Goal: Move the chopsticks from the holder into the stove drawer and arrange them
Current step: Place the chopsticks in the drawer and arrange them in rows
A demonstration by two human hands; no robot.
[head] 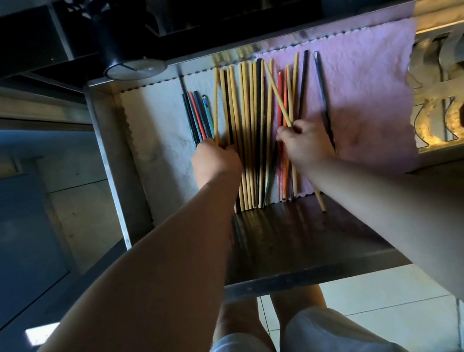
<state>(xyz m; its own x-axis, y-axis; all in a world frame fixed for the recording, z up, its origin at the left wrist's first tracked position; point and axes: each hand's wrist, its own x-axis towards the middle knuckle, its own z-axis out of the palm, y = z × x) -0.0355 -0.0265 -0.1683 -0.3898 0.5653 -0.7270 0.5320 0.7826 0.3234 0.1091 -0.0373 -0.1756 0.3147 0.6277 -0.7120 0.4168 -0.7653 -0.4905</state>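
The steel stove drawer (113, 165) stands pulled out, lined with a white cloth (156, 133) and a pink cloth (365, 98). Several chopsticks (248, 117), mostly pale wood with some black, red and orange ones, lie side by side lengthwise across the cloths. A few short dark and red ones (198, 117) lie at the left of the row. One black chopstick (324, 99) lies apart on the pink cloth. My left hand (214, 160) grips wooden chopsticks at the row's left side. My right hand (305, 142) pinches a wooden chopstick that crosses the others diagonally.
A metal rack with curved slots (453, 95) fills the drawer's right end. The drawer's dark front panel (296, 238) is nearest me. A black stove knob (123, 49) hangs above the drawer's back left. My knees and a tiled floor (382, 292) are below.
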